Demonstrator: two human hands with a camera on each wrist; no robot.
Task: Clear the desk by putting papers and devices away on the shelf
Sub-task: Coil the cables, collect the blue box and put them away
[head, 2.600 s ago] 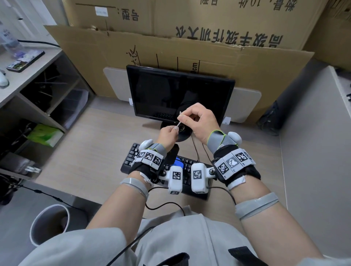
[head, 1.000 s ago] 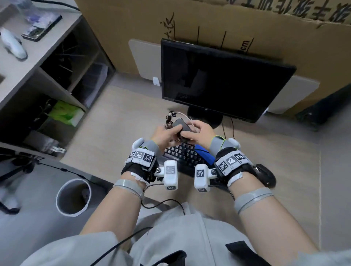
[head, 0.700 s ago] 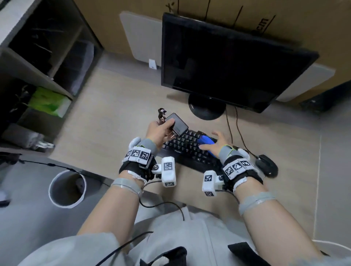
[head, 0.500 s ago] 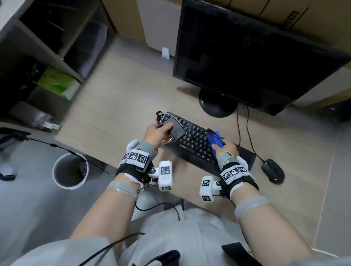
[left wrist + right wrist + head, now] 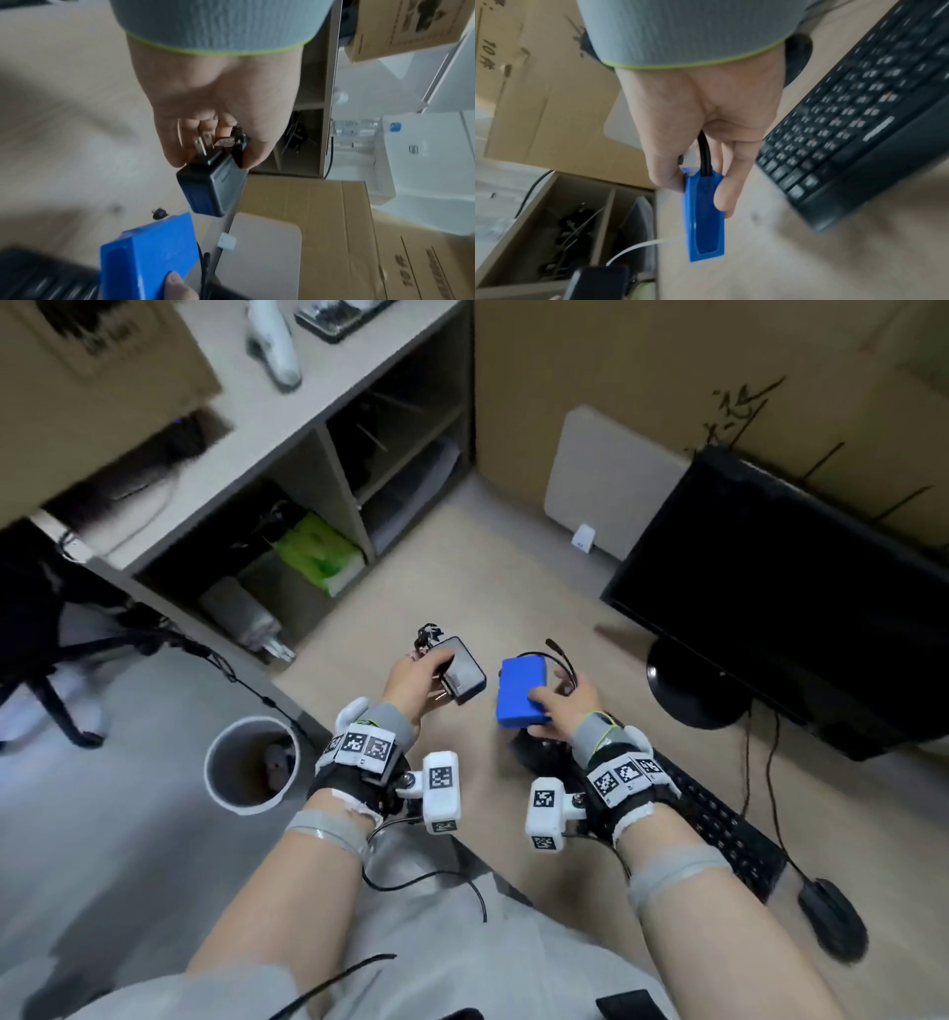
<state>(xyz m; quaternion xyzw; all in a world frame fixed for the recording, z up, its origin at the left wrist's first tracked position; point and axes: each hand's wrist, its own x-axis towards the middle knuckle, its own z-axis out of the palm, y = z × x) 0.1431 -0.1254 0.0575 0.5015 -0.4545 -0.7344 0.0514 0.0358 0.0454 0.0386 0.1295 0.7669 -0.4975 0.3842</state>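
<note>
We hold two devices above the pale wooden surface (image 5: 462, 567), in front of the black monitor (image 5: 770, 588). Our left hand (image 5: 411, 680) has its grip wrapped round a small black charger (image 5: 462, 675) – fingers curled along its plug end, thumb on the far side, the metal prongs showing against the palm in the left wrist view. A tangle of thin cord (image 5: 426, 634) sticks out beyond that hand, on the side away from us.

Our right hand (image 5: 565, 711) has its grip closed on a blue battery pack (image 5: 521, 690), thumb on one flat face and fingers on the other. A black cable (image 5: 562, 660) loops out of the pack's end past the fingers, toward the monitor. The two devices sit just beside each other without touching, both to the left of the monitor's round stand (image 5: 693, 685).

The black keyboard (image 5: 719, 819) lies on the surface below the monitor, partly under our right wrist, and a black mouse (image 5: 832, 916) rests just off its right end. Left of the monitor stands the shelf (image 5: 287, 428) – a green packet (image 5: 318, 552) lies in one of its lower compartments, and a white object (image 5: 272, 346) lies on its top. A white bin (image 5: 251, 765) stands on the floor below the shelf.
</note>
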